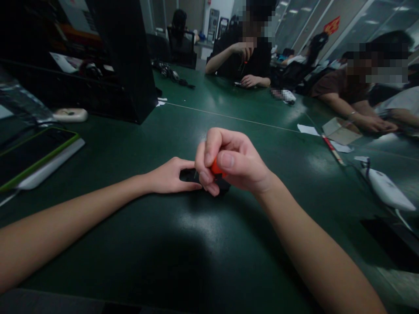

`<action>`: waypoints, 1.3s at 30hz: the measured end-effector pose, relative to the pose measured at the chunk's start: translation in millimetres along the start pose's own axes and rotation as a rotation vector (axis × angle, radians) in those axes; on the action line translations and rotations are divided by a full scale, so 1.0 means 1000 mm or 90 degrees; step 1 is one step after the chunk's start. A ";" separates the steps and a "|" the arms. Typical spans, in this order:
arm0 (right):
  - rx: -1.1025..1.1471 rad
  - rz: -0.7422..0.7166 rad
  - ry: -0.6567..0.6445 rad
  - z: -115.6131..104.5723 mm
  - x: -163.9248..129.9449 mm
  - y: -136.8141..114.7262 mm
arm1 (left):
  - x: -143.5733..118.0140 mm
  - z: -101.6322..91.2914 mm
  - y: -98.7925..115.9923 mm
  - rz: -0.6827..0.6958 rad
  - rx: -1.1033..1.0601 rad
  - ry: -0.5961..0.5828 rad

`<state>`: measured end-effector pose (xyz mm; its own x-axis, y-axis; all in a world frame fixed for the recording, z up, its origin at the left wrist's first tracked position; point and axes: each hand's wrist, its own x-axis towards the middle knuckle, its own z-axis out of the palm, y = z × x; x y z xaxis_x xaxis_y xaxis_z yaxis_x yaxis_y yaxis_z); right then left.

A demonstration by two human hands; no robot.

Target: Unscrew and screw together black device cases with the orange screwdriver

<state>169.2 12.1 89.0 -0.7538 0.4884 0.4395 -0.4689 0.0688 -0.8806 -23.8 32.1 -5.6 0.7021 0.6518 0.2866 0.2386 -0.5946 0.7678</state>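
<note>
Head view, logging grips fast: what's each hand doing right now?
Left hand: resting on the green table, fingers pressing a small flat black object.
Right hand: closed around a small orange-handled tool, held over that object.

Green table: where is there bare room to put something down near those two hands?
Bare green table lies between the two forearms, and beyond the right hand toward the seam line. Crowded: tablet at left, papers and white device at right.

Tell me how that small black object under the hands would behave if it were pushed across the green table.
The small black object looks flat and low, so it would probably slide, not roll or tip. The green table shows glossy reflections, so it may skid easily; the left hand rests against it. It seems rigid and light, though the right hand, pinching an orange-handled tool, hides much of it.
</note>
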 end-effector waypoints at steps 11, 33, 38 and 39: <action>-0.019 -0.008 0.083 0.006 0.003 0.007 | 0.000 -0.002 0.003 -0.014 0.044 -0.017; -0.076 -0.010 0.036 -0.005 0.001 0.002 | 0.001 -0.002 0.009 -0.036 0.031 0.002; -0.030 0.008 0.042 0.002 0.001 -0.002 | 0.000 0.000 0.008 -0.037 -0.005 -0.009; -0.023 0.003 0.037 0.002 0.001 -0.001 | 0.000 0.000 0.007 -0.031 -0.008 -0.006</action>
<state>168.2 10.7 90.6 -0.7271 0.5385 0.4259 -0.4481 0.0978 -0.8886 -22.1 27.5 0.0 0.6962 0.6754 0.2432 0.2643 -0.5561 0.7880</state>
